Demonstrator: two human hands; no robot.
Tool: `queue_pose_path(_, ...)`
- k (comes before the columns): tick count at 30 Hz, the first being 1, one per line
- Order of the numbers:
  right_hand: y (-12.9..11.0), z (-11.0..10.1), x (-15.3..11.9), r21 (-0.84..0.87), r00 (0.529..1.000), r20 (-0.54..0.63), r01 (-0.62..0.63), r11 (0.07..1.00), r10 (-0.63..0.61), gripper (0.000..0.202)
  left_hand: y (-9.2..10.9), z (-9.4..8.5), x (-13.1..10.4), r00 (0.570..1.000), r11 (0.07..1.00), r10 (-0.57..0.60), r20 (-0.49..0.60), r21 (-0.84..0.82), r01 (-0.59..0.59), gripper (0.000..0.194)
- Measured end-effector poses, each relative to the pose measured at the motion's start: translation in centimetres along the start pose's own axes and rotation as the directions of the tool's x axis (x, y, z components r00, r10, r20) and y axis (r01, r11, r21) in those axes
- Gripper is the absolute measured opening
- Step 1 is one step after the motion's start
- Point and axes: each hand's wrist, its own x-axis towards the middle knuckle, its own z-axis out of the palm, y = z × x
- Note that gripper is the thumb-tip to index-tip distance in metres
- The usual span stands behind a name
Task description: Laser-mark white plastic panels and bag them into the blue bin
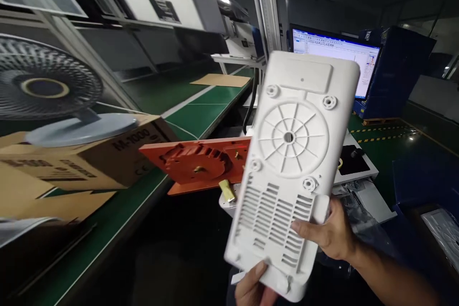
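Note:
A white plastic housing panel (276, 181) is held up in front of me, tilted, with a ribbed round disc, slotted vents and several screw bosses facing me. My left hand (253, 287) grips its bottom edge, the thumb over the front. On the lower right side my right hand (328, 232) is closed round the edge, its thumb lying across the vents. The fingers behind the panel are hidden. Just left of the panel stands an orange fixture (201, 167) with a round recess and brass-coloured pins. A yellow piece (227, 191) sits below that fixture.
A fan (82, 126) stands on a cardboard box (107, 162) at the left, beside a green work surface (179, 119). Behind the panel a lit monitor (358, 67) shows a software window. Clear plastic bags (369, 229) lie at the right. A metal post (267, 5) rises at centre.

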Motion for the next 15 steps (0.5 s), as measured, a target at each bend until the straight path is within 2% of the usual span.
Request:
queue_pose_path(3,-0.8,-0.9,-0.3,-0.123,0.983,-0.165,0.061,0.991,-0.081,0.037,-1.8,1.5,1.9,0.987,0.998,-0.056,-0.152,0.031,0.061,0.075)
queue_pose_path(5,-2.1,-2.9,-0.7,-0.278,0.953,-0.281,0.03,0.96,-0.111,0.04,-2.4,1.7,2.4,0.966,0.99,-0.092,-0.242,0.085,0.115,0.065)
queue_pose_path(7,-3.8,-5.5,-1.1,-0.485,0.929,-0.331,-0.018,0.874,-0.165,0.037,-1.8,1.6,2.5,0.949,0.973,-0.072,-0.308,0.187,0.134,0.061)
queue_pose_path(9,-5.5,-8.2,-1.4,-0.721,0.922,-0.29,-0.034,0.692,-0.257,0.027,0.1,1.3,2.4,0.94,0.938,0.033,-0.34,0.335,0.088,0.059)
queue_pose_path(11,-6.7,-10.4,-1.8,-0.907,0.92,-0.186,-0.026,0.42,-0.344,0.021,2.7,1.2,2.4,0.931,0.872,0.19,-0.31,0.49,-0.015,0.056)
queue_pose_path(13,-7.2,-12.0,-2.0,-0.983,0.917,-0.062,0.011,0.181,-0.394,0.018,5.5,1.5,2.8,0.908,0.779,0.347,-0.235,0.612,-0.139,0.054)
queue_pose_path(15,-7.1,-13.0,-2.3,-0.995,0.904,0.072,0.095,0.034,-0.422,0.012,7.8,2.2,3.5,0.867,0.673,0.48,-0.134,0.69,-0.265,0.052)
